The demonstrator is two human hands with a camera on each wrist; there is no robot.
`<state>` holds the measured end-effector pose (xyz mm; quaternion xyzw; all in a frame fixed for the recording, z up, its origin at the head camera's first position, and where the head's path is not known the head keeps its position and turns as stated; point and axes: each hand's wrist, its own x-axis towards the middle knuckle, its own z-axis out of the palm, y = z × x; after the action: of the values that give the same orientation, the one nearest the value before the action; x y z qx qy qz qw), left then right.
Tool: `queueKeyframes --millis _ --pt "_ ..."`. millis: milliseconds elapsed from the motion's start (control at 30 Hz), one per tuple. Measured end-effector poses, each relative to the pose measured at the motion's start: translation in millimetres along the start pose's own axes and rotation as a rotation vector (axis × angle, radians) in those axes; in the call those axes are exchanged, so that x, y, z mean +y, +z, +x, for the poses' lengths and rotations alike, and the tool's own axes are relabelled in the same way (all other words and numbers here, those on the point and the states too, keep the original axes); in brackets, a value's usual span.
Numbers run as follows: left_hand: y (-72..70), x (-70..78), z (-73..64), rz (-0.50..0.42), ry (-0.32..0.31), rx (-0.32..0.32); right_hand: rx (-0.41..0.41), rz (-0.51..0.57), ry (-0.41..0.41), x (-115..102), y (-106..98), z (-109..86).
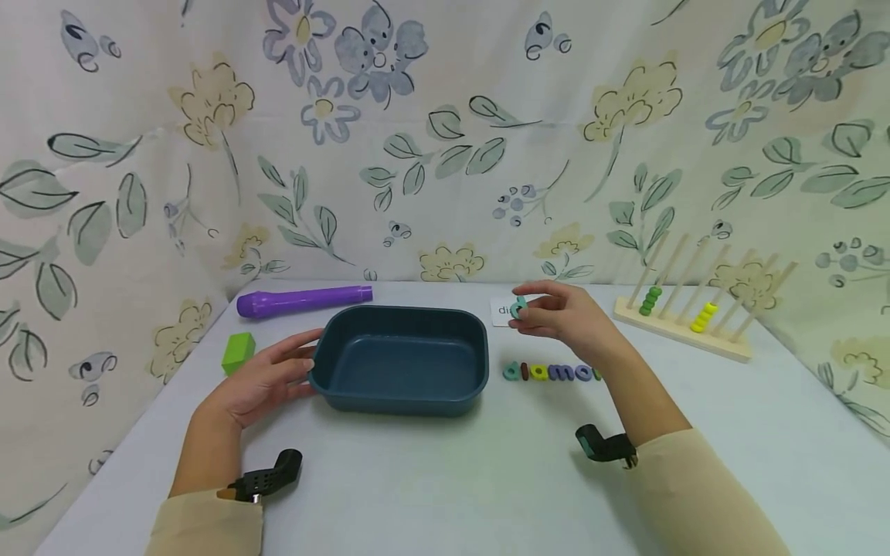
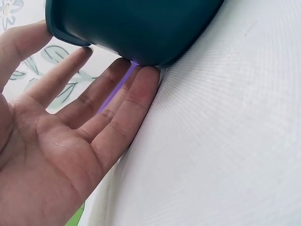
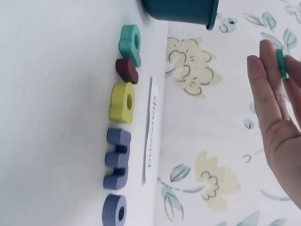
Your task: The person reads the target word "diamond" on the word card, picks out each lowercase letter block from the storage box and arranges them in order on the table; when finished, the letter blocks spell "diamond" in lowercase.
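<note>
**A small staged play corner for recording**

The place looks like a small set built for recording, with children's learning toys, not a normal room. A flowered cloth (image 1: 445, 139) hangs on three sides as a backdrop and closes off the pale bench (image 1: 445, 479). On the bench lie foam letters (image 1: 549, 372) beside a word card (image 1: 502, 311), a wooden peg rack with beads (image 1: 684, 313), a green block (image 1: 238, 352) and a purple tube (image 1: 304, 300). Both wrists carry small black cameras (image 1: 267, 479).

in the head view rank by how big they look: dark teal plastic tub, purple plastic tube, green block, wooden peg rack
1. Dark teal plastic tub, largest.
2. Wooden peg rack and purple plastic tube: similar length; the rack's upright pegs make it look bigger, but it is not a sure call.
3. Green block, smallest.
</note>
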<state>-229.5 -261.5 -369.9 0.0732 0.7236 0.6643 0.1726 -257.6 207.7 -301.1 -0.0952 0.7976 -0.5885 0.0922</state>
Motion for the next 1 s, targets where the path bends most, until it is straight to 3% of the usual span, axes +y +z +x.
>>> queueKeyframes --millis 300,1000 --pt "-0.6 0.7 -0.6 -0.001 -0.005 0.000 0.024 0.070 0.036 4 -15 -11.7" --pt "0.2 1.7 -2.6 0.015 -0.005 0.005 0.080 -0.020 0.019 20 -51 -38.8"
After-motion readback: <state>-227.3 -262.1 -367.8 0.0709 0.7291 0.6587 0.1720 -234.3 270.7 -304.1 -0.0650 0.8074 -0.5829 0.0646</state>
